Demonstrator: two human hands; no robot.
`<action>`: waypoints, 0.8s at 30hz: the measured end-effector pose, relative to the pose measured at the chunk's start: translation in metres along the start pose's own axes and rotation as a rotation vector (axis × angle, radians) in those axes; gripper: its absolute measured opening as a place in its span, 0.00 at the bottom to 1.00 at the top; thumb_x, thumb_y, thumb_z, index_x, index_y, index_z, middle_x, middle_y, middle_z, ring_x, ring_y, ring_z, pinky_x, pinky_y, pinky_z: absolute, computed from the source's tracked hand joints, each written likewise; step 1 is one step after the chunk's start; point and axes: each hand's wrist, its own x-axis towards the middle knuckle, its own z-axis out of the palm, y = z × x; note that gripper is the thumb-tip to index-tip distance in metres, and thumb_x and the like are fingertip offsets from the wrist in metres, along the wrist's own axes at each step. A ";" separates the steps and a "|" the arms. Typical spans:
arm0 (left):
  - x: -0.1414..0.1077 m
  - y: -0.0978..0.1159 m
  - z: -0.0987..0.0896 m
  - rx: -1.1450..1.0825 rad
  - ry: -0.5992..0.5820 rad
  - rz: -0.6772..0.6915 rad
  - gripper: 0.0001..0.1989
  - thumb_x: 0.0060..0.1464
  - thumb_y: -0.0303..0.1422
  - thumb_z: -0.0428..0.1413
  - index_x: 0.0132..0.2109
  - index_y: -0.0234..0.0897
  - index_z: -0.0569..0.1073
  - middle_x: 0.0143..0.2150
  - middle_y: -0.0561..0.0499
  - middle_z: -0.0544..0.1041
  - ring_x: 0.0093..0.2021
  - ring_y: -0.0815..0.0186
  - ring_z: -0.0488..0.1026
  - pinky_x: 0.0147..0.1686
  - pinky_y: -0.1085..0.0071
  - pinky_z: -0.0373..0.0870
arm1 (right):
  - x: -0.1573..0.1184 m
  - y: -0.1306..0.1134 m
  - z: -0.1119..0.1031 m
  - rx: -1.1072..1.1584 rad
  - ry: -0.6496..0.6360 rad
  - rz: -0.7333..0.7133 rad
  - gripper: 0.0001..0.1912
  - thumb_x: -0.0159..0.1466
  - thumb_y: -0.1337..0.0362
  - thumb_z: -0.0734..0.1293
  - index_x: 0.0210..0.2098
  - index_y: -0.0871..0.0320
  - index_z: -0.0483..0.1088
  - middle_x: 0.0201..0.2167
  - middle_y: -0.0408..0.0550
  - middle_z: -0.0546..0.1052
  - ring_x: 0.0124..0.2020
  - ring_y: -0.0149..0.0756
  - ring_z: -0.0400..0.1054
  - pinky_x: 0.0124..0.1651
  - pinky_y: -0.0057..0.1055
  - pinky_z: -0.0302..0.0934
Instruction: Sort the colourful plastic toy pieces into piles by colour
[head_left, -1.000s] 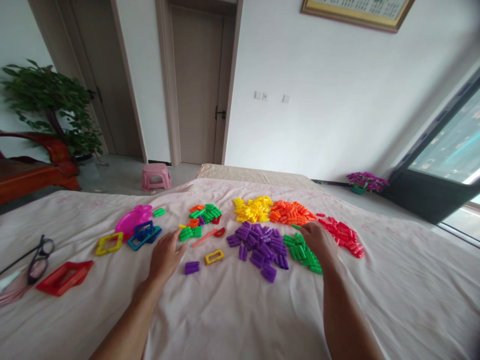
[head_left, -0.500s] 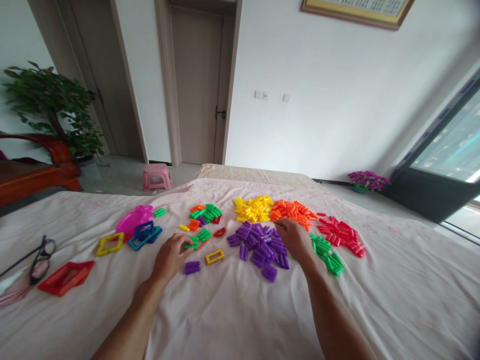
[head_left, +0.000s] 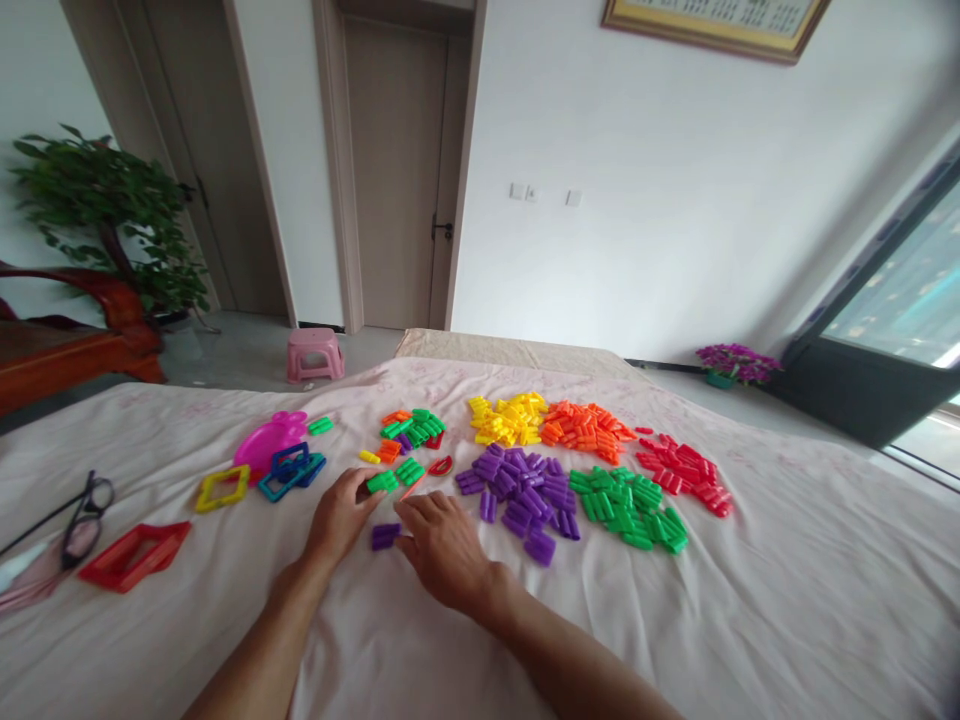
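Observation:
My left hand (head_left: 343,515) has its fingers closed on the edge of a green plastic block (head_left: 382,482) made of joined tubes. A second green block (head_left: 409,471) lies just right of it. My right hand (head_left: 444,548) hovers low over the cloth, thumb and fingers apart, nothing visible between them. Its thumb is close to a purple tube block (head_left: 385,537). A thin orange-red strip (head_left: 412,487) and a red half-round piece (head_left: 440,465) lie past its fingertips. The small yellow frame is hidden beneath this hand.
Sorted piles spread rightward: purple (head_left: 521,490), yellow (head_left: 508,418), orange (head_left: 586,430), green (head_left: 628,505), red (head_left: 682,465). A mixed pile (head_left: 412,430) lies ahead. Leftward are a pink tray (head_left: 262,440), blue frames (head_left: 291,470), a yellow frame (head_left: 223,489), red frames (head_left: 135,555) and glasses (head_left: 84,520).
My right hand has moved left from between the purple and green piles to beside the purple block, covering the small yellow frame. My left hand stays at the green block.

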 end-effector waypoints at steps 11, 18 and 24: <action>0.000 -0.001 -0.002 -0.054 0.033 -0.090 0.19 0.53 0.43 0.57 0.49 0.40 0.77 0.45 0.49 0.81 0.42 0.62 0.78 0.46 0.68 0.73 | 0.002 0.018 0.014 -0.013 -0.036 -0.005 0.13 0.66 0.61 0.69 0.50 0.51 0.74 0.43 0.46 0.79 0.46 0.40 0.68 0.51 0.35 0.58; -0.001 0.003 -0.001 -0.184 -0.010 -0.154 0.22 0.51 0.46 0.58 0.50 0.38 0.77 0.44 0.49 0.82 0.41 0.62 0.79 0.44 0.69 0.74 | -0.010 0.082 -0.054 -0.073 0.188 0.297 0.14 0.65 0.64 0.68 0.51 0.52 0.75 0.46 0.49 0.79 0.49 0.42 0.70 0.54 0.35 0.58; 0.001 0.004 0.007 -0.441 -0.006 -0.235 0.27 0.47 0.45 0.63 0.51 0.35 0.74 0.48 0.44 0.81 0.46 0.58 0.79 0.48 0.65 0.75 | -0.022 0.114 -0.092 -0.120 0.265 0.476 0.13 0.65 0.63 0.68 0.49 0.54 0.77 0.45 0.50 0.80 0.48 0.43 0.71 0.54 0.35 0.59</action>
